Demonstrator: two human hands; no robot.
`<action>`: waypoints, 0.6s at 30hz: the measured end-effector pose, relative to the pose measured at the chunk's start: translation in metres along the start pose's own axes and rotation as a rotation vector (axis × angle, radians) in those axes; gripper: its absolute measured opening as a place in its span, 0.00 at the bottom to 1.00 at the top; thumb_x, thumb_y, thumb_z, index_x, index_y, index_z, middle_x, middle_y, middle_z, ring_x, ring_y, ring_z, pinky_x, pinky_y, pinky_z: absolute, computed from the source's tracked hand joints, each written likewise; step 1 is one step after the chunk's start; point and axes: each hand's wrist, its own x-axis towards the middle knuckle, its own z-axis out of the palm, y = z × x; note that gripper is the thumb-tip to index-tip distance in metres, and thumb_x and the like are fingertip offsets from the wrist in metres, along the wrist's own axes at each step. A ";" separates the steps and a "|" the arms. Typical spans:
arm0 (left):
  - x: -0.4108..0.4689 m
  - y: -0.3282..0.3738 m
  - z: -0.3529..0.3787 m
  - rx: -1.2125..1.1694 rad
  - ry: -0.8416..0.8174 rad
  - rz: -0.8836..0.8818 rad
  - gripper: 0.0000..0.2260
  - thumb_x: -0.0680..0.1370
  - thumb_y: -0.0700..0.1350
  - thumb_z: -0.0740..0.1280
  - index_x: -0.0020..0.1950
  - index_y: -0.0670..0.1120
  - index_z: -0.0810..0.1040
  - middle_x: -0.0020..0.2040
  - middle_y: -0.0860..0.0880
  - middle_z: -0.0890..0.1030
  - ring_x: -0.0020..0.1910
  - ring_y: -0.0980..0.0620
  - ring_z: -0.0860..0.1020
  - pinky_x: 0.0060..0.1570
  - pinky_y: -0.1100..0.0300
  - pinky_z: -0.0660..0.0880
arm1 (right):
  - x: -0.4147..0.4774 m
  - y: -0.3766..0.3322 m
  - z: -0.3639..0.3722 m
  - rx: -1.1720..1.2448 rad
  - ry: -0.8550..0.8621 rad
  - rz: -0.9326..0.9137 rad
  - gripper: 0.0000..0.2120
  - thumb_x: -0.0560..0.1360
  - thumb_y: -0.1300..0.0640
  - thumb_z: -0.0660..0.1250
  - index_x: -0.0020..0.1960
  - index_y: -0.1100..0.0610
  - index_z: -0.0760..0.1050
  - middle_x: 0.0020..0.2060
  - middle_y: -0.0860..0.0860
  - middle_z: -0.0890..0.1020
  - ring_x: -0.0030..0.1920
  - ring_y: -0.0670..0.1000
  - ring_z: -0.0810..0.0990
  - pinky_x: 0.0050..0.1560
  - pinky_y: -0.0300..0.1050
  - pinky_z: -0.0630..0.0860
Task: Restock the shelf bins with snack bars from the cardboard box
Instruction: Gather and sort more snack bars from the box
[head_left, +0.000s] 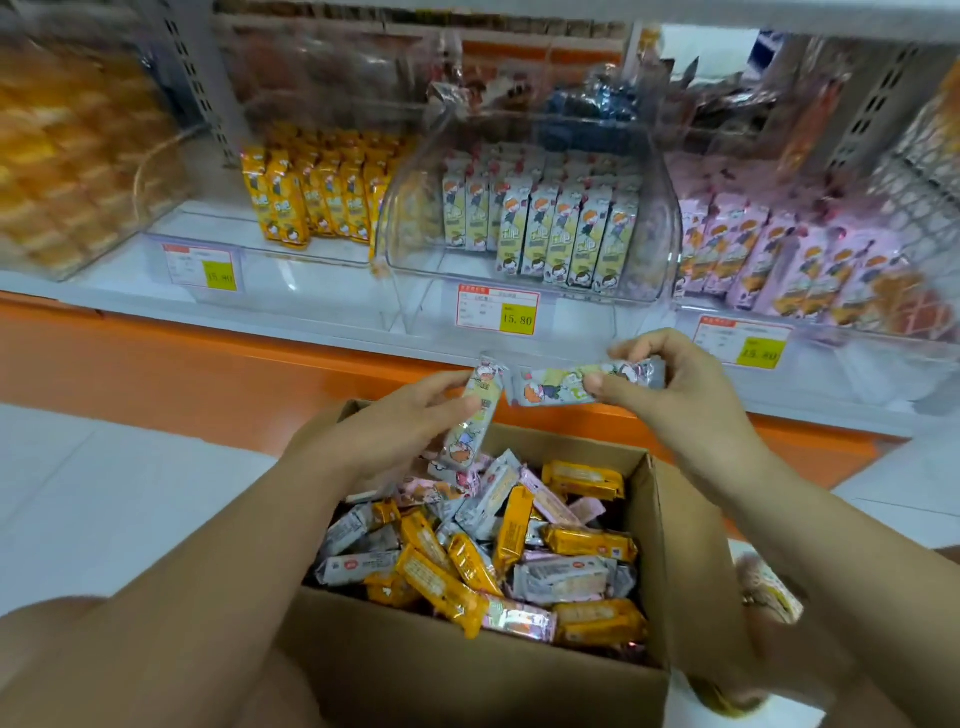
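Cardboard box (467, 675) holds mixed snack bars (498, 551). Left hand (395, 421) pinches one grey bar (475, 415), right hand (670, 384) a second bar (561, 387). Next, probably stand both in the middle bin (457, 267).

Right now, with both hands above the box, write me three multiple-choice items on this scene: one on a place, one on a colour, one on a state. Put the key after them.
1. On the shelf, the yellow bars stand:
A. left of the grey-green bars
B. right of them
C. behind them

2. The third stack, right of the grey-green bars, has wrappers of:
A. blue
B. pink
C. black

3. The left hand:
A. lies open and empty
B. is out of view
C. grips a bar

Key:
1 A, the yellow bars sit left of the grey-green bars.
2 B, those wrappers are pink.
3 C, its fingers curl round the bar.
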 end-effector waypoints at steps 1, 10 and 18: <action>-0.001 0.002 0.000 -0.003 0.019 0.016 0.22 0.73 0.60 0.65 0.67 0.62 0.68 0.61 0.55 0.75 0.58 0.50 0.77 0.62 0.45 0.73 | -0.003 -0.001 0.001 0.083 0.026 0.023 0.14 0.68 0.58 0.74 0.37 0.52 0.68 0.47 0.49 0.80 0.54 0.56 0.79 0.59 0.58 0.74; -0.015 0.027 -0.001 0.105 -0.054 0.069 0.09 0.74 0.42 0.70 0.52 0.48 0.75 0.54 0.52 0.81 0.31 0.60 0.78 0.30 0.67 0.73 | -0.009 -0.018 0.009 0.011 -0.113 -0.045 0.10 0.69 0.60 0.74 0.42 0.54 0.71 0.47 0.49 0.82 0.49 0.46 0.80 0.56 0.44 0.76; -0.020 0.046 -0.013 0.013 0.245 0.363 0.19 0.67 0.51 0.77 0.56 0.61 0.77 0.62 0.56 0.74 0.55 0.50 0.81 0.55 0.50 0.78 | -0.001 -0.044 -0.001 -0.251 -0.241 -0.120 0.14 0.72 0.58 0.71 0.56 0.48 0.75 0.50 0.51 0.78 0.45 0.44 0.78 0.47 0.41 0.79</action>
